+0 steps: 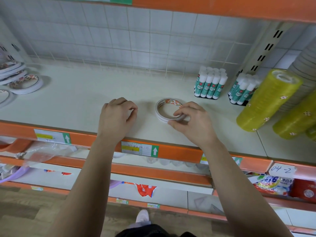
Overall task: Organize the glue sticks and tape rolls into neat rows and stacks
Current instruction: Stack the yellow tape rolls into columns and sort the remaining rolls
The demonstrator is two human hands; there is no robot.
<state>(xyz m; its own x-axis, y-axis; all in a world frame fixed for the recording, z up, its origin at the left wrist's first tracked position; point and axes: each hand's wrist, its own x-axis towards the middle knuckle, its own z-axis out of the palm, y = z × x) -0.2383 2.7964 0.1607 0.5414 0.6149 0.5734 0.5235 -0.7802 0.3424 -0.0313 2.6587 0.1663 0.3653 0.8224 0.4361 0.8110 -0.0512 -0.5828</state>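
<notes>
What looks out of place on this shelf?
The flat white tape rolls at the far left of the shelf lie in a loose, overlapping heap rather than a stack. One thin white tape roll sits alone mid-shelf, pinched by the right hand. The green-and-white glue sticks stand in tidy blocks.

I have one view, the wide-angle head camera. It looks forward and down from just before the front edge (179,152) of the shelf (85,93), near enough that the left hand (118,117) and the right hand (193,124), pinching a tape roll (169,101), fill mid-frame; tiled back wall (119,31) above, floor (25,207) below.
</notes>
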